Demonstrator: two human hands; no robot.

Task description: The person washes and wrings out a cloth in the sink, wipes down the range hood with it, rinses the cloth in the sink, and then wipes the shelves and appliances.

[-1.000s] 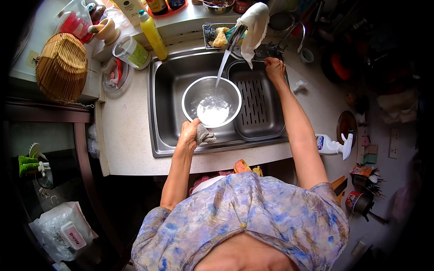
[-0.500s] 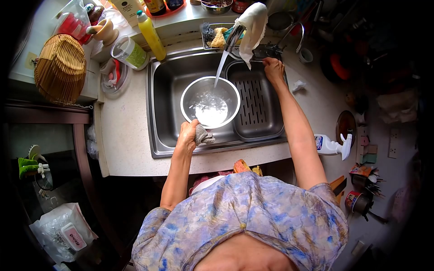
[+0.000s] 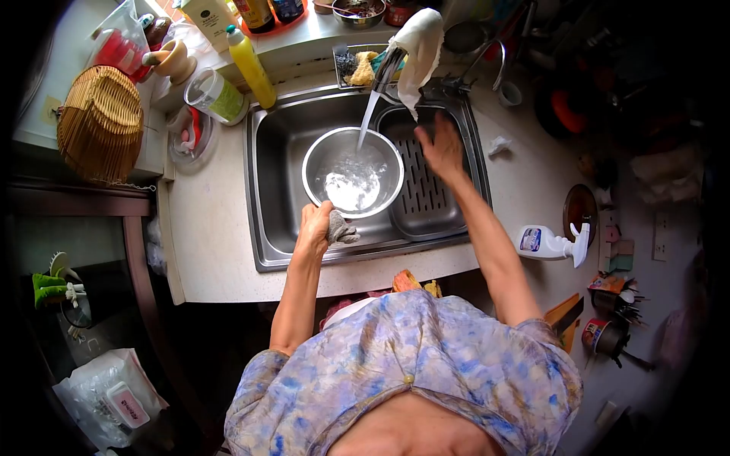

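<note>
A round metal bowl (image 3: 314, 194) stands in the larger left basin of the steel sink (image 3: 262, 243), with water inside. Water runs into it from the faucet (image 3: 388, 70), over which a white cloth (image 3: 421, 57) is draped. My left hand (image 3: 313, 226) is closed at the bowl's near rim, with a crumpled grey rag (image 3: 342, 229) sticking out of it on the right. Whether those fingers also grip the rim I cannot tell. Over the slotted drain tray (image 3: 418, 186) in the right basin, my right hand (image 3: 443, 150) is open, fingers apart and slightly blurred, holding nothing.
Behind the sink is a wire rack (image 3: 340, 72) with sponges. A yellow bottle (image 3: 251, 67) and a plastic tub (image 3: 217, 96) stand at the back left, near a bamboo basket (image 3: 100, 125). A white spray bottle (image 3: 544, 243) lies on the right counter.
My right hand has moved from the sink's back right corner, near the faucet base, toward me and left, and its fingers have opened. My left hand stays at the bowl; water keeps running.
</note>
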